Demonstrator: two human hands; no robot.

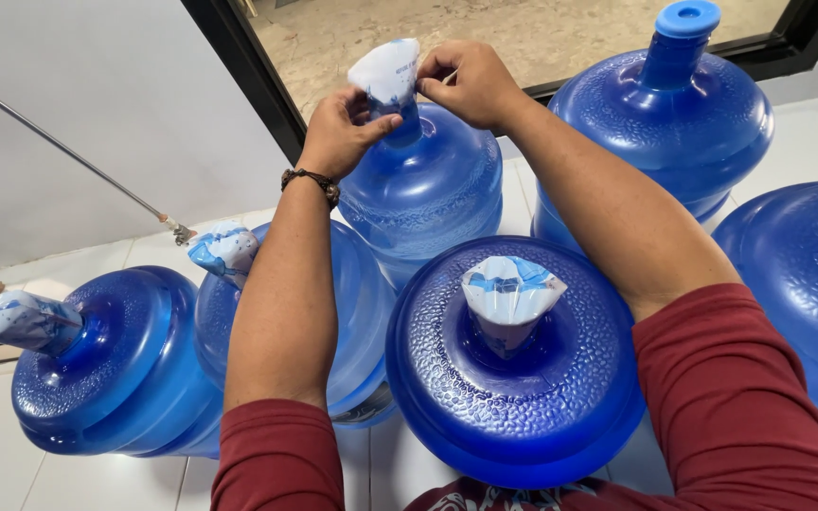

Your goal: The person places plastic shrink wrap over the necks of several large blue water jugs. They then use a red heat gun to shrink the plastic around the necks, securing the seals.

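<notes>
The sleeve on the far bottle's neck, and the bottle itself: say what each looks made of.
Sleeve: thin, glossy plastic film, white and blue, judging by its creases where both hands pinch it. Bottle: translucent blue rigid plastic, glossy with a pebbled band, probably.

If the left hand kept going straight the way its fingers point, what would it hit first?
The left hand points right, at the wrapped plastic seal on the jug neck, which its fingertips already touch. Beyond that comes the right hand, though depth is hard to judge.
</notes>
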